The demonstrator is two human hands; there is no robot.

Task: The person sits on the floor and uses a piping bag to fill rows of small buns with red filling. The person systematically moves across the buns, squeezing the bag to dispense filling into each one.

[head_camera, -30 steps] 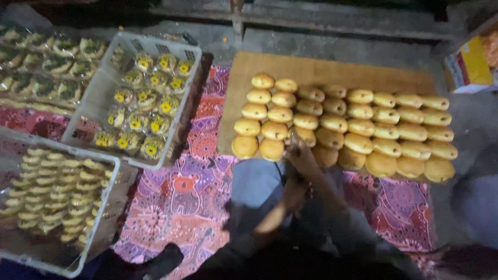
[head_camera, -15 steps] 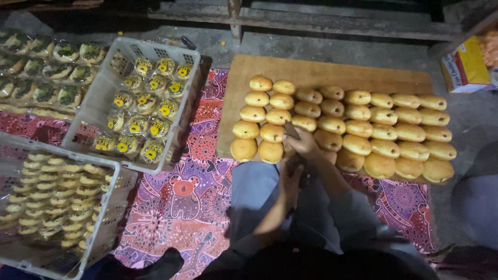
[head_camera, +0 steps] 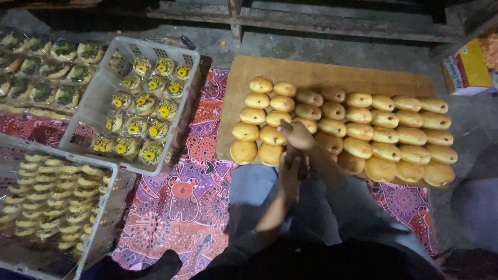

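Several rows of golden round buns (head_camera: 363, 132) lie on a wooden board (head_camera: 311, 72) on the floor in front of me. My right hand (head_camera: 300, 137) reaches over the near-left buns, fingers closed around a small dark object (head_camera: 286, 124) whose tip touches a bun. My left hand (head_camera: 290, 173) sits just below it, against the right wrist, with fingers curled; what it holds is hidden. My grey-clad knees (head_camera: 259, 192) are under both arms.
A grey plastic crate (head_camera: 93, 111) of wrapped pastries with yellow labels stands left of the board. Another crate (head_camera: 104, 207) of pale pastries is at the near left. More wrapped pastries (head_camera: 41, 78) lie far left. A patterned red cloth (head_camera: 181, 207) covers the floor, and a yellow box (head_camera: 467, 67) is at far right.
My right hand has moved forward from the board's near edge onto the buns at its near left. The left hand followed just behind it.
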